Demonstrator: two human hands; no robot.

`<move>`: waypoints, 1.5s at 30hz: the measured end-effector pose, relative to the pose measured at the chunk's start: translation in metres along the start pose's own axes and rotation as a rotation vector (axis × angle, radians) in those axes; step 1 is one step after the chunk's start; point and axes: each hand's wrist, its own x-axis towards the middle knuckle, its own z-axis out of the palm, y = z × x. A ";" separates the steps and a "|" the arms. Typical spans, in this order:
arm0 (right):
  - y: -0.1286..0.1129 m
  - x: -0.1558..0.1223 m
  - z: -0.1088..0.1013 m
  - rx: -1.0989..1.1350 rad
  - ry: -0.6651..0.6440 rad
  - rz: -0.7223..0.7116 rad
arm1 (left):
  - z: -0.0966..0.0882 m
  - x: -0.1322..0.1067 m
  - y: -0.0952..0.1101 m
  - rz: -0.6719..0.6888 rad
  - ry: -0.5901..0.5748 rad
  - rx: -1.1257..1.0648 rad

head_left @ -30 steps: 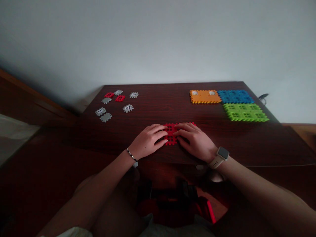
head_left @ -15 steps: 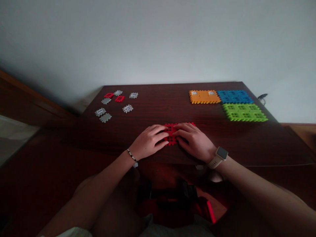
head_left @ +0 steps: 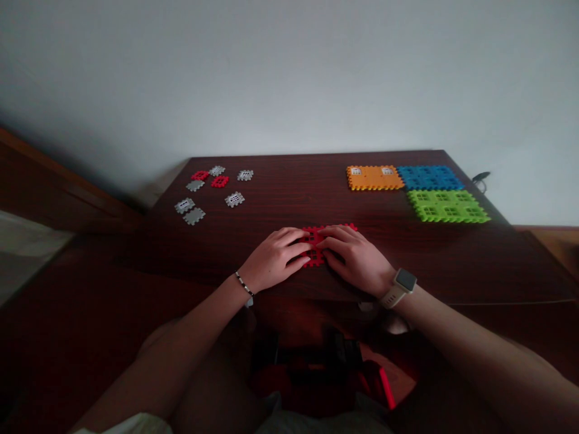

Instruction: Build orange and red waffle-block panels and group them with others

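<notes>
Dark wood bench [head_left: 289, 205]: you're pressing down on red interlocking plastic tile [head_left: 313, 260], left hand [head_left: 272, 259] and right hand [head_left: 356, 263] curled over it, fingertips nearly meeting; any pinch is hard to tell in dim view.

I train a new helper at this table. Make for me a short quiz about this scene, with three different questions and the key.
1. Which wrist wears the smartwatch: left or right?
2. True or false: the left hand and the right hand both touch the red interlocking panel.
3. How many small red tiles lie among the grey tiles?

Key: 1. right; 2. true; 3. two.
</notes>
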 end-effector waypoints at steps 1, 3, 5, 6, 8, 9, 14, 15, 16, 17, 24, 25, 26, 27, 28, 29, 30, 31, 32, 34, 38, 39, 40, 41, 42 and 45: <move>0.000 0.000 0.000 -0.006 -0.004 0.000 | 0.000 0.000 0.000 0.001 0.001 0.000; -0.001 0.000 -0.001 -0.015 -0.017 -0.001 | 0.001 0.001 0.000 0.002 0.005 0.002; -0.001 0.001 -0.001 -0.019 -0.031 0.000 | 0.001 0.001 0.000 0.004 0.010 0.000; -0.002 0.001 -0.001 -0.019 -0.035 0.001 | 0.001 0.002 0.000 0.004 0.013 -0.002; -0.002 0.001 -0.001 -0.015 -0.034 0.002 | 0.001 0.002 0.000 0.006 0.015 -0.006; -0.002 0.001 -0.001 -0.014 -0.031 0.001 | 0.001 0.003 0.000 0.006 0.015 -0.004; -0.001 0.000 0.000 -0.009 -0.027 -0.003 | 0.000 0.002 -0.001 0.024 0.027 0.042; -0.001 0.000 0.000 -0.012 -0.027 -0.003 | 0.000 0.002 -0.002 0.030 0.030 0.049; -0.001 0.000 0.000 -0.017 -0.027 -0.002 | 0.000 0.002 -0.002 0.034 0.032 0.054; -0.001 0.000 0.000 -0.024 -0.029 -0.002 | -0.001 0.001 -0.002 0.037 0.033 0.055; -0.001 0.000 0.000 -0.045 -0.030 0.003 | -0.009 0.000 -0.003 0.007 0.030 0.041; -0.001 0.000 0.001 -0.045 -0.029 0.001 | -0.010 -0.001 -0.002 0.005 0.032 0.041; -0.001 0.000 0.001 -0.045 -0.029 0.000 | -0.010 -0.001 -0.002 0.004 0.033 0.042; -0.001 0.000 0.001 -0.047 -0.030 -0.001 | -0.010 -0.001 -0.003 0.003 0.035 0.043; -0.001 0.000 0.001 -0.050 -0.032 -0.002 | -0.010 -0.002 -0.003 0.003 0.036 0.044; -0.001 0.000 0.000 -0.053 -0.035 -0.002 | -0.010 -0.002 -0.003 0.001 0.037 0.042; -0.001 0.000 0.000 -0.056 -0.038 -0.001 | -0.010 -0.002 -0.004 -0.002 0.038 0.038; -0.001 0.000 0.000 -0.056 -0.043 0.001 | -0.009 -0.003 -0.004 -0.006 0.039 0.033; -0.001 0.000 0.000 -0.056 -0.048 0.002 | -0.009 -0.003 -0.005 -0.012 0.039 0.026; -0.001 0.000 -0.001 -0.051 -0.054 0.006 | -0.009 -0.004 -0.006 -0.023 0.031 0.010; -0.001 0.000 -0.001 -0.039 -0.049 0.002 | -0.009 -0.004 -0.008 -0.036 0.017 -0.015; 0.000 0.000 -0.001 -0.037 -0.046 0.000 | -0.009 -0.004 -0.007 -0.036 0.018 -0.019; 0.000 0.000 0.000 -0.036 -0.044 -0.001 | -0.009 -0.004 -0.007 -0.034 0.019 -0.022; 0.000 -0.001 0.000 -0.036 -0.041 -0.002 | -0.009 -0.004 -0.007 -0.031 0.021 -0.024; 0.000 -0.001 0.000 -0.036 -0.038 -0.004 | -0.010 -0.004 -0.006 -0.027 0.021 -0.026; 0.000 -0.002 0.000 -0.037 -0.032 -0.014 | -0.010 -0.004 -0.006 -0.019 0.020 -0.030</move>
